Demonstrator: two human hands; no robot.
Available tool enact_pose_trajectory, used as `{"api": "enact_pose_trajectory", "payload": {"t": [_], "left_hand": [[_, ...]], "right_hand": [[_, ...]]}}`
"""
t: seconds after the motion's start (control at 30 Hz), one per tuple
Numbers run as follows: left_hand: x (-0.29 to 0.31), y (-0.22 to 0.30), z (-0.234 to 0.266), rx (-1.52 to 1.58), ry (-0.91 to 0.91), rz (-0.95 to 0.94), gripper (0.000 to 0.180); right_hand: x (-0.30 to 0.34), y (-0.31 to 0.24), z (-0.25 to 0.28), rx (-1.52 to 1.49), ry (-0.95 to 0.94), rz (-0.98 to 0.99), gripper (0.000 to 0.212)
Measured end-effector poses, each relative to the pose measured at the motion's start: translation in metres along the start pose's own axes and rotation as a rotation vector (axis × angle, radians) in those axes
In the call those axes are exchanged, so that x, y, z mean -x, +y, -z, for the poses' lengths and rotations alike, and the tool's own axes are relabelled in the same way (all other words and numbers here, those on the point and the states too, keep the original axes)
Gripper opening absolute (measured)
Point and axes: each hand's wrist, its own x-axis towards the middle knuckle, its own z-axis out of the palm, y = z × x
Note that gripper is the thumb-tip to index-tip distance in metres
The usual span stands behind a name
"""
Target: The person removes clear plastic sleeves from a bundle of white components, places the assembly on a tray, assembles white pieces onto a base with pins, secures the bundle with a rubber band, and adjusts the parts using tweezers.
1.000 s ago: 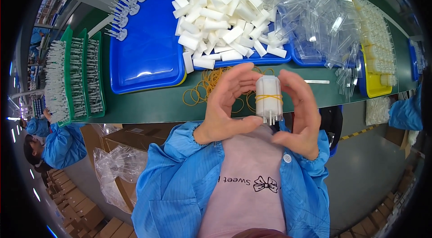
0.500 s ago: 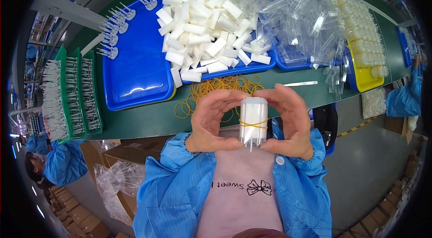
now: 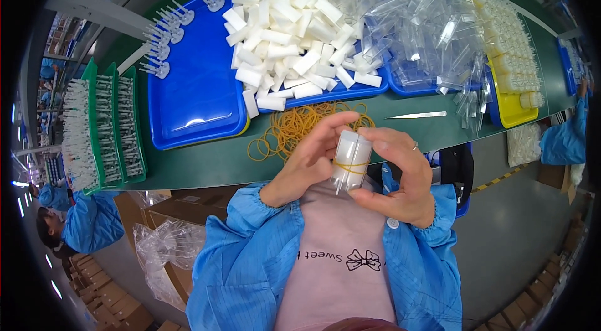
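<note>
In front of my chest is a banded bundle [image 3: 352, 154]: a white, foam-like core wrapped in clear plastic, a yellow rubber band around its middle and thin pins at its lower end. My right hand [image 3: 400, 171] grips it, thumb at the lower end and fingers at the top. My left hand [image 3: 311, 159] curls about its left side, thumb against it and fingers reaching behind the top. The bundle leans slightly, top to the right. Just beyond my hands, loose yellow rubber bands [image 3: 291, 129] lie in a heap on the green table [image 3: 194, 171].
White blocks [image 3: 285, 36] overfill a blue tray; clear plastic pieces [image 3: 419, 30] fill another. A blue tray [image 3: 197, 102] at left has pinned white parts [image 3: 166, 33] along its edge. Green racks [image 3: 116, 130] stand far left, tweezers [image 3: 416, 115] right, a yellow tray [image 3: 519, 115] farther right.
The bundle has tipped from upright to leaning, its top now to the right. My left thumb has moved from its lower end up to its side; the right hand still grips it.
</note>
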Motion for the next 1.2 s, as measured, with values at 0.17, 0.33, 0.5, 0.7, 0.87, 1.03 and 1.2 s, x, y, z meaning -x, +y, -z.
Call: {"api": "enact_pose_trajectory", "payload": {"t": [0.17, 0.33, 0.5, 0.7, 0.87, 1.03, 1.2], "left_hand": [[-0.005, 0.002, -0.005, 0.152, 0.07, 0.197, 0.058], [-0.005, -0.007, 0.001, 0.857, -0.019, 0.335, 0.053], [-0.009, -0.012, 0.005, 1.084, 0.01, 0.39, 0.047], [-0.008, -0.014, 0.002, 1.076, 0.093, 0.348, 0.047], [-0.007, -0.013, -0.001, 1.057, 0.093, 0.322, 0.048], [-0.007, -0.013, -0.006, 0.996, 0.132, 0.311, 0.051], [-0.009, -0.015, -0.005, 0.935, 0.115, 0.311, 0.058]], "right_hand": [[-0.002, 0.002, -0.001, 0.188, -0.069, -0.036, 0.076], [-0.004, 0.011, 0.003, -0.09, -0.051, -0.213, 0.092], [-0.002, 0.018, -0.005, -0.364, 0.039, -0.423, 0.084], [-0.001, 0.019, -0.009, -0.322, 0.04, -0.428, 0.081], [0.002, 0.024, -0.01, -0.406, 0.065, -0.41, 0.085], [0.0, 0.023, -0.012, -0.476, 0.128, -0.431, 0.093], [0.002, 0.021, -0.011, -0.55, 0.188, -0.459, 0.099]]}}
